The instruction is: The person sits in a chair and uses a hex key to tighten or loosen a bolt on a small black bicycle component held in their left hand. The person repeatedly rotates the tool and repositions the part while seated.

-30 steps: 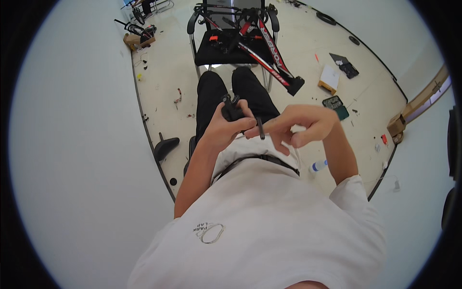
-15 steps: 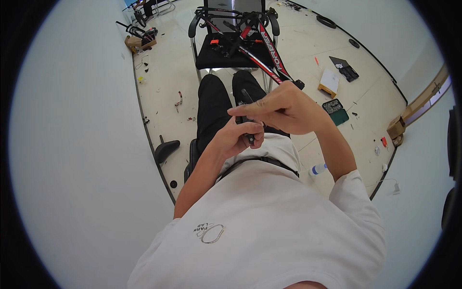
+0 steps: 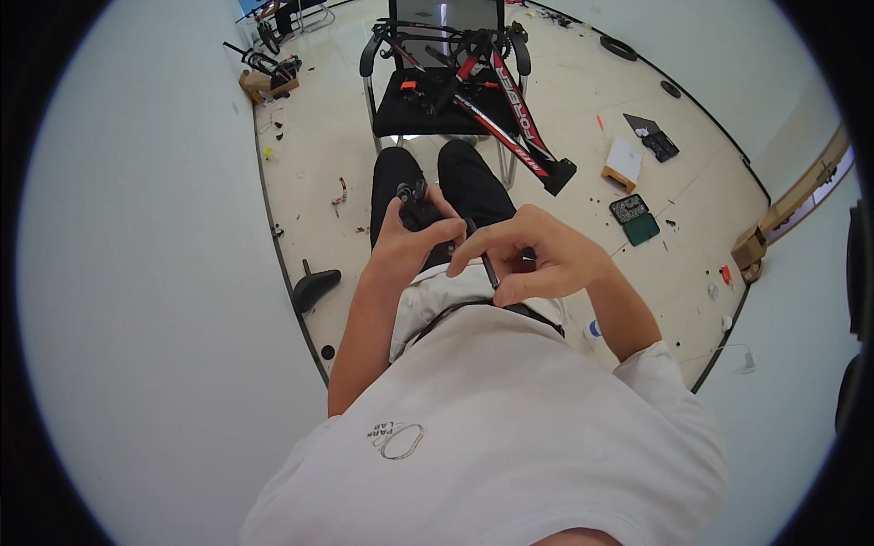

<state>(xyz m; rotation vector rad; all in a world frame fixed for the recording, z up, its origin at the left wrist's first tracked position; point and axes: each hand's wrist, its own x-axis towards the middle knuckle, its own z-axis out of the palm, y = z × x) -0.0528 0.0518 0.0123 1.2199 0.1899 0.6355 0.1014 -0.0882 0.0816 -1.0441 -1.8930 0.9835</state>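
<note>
Over my lap, my left hand [image 3: 401, 250] is closed around a black bicycle part [image 3: 417, 213] with a round metal fitting at its far end. Its exact kind is hard to make out, since fingers cover much of it. Close on the right, my right hand [image 3: 551, 259] pinches a thin dark rod-like tool [image 3: 492, 273] between thumb and fingers. The rod's upper end lies at the left hand's fingertips; whether it touches the black part I cannot tell.
Ahead, a black chair [image 3: 396, 116] carries a red, black and white bicycle frame [image 3: 521, 109] that juts off its right side. On the floor lie a saddle [image 3: 317, 288] at left, and a green bit case [image 3: 641, 227], a black toolbox [image 3: 659, 142] and a bottle [image 3: 592, 329] at right.
My left hand has shifted left and away from me with the black part, which is now turned. My right hand has come down toward my waist, and the thin rod now shows in it.
</note>
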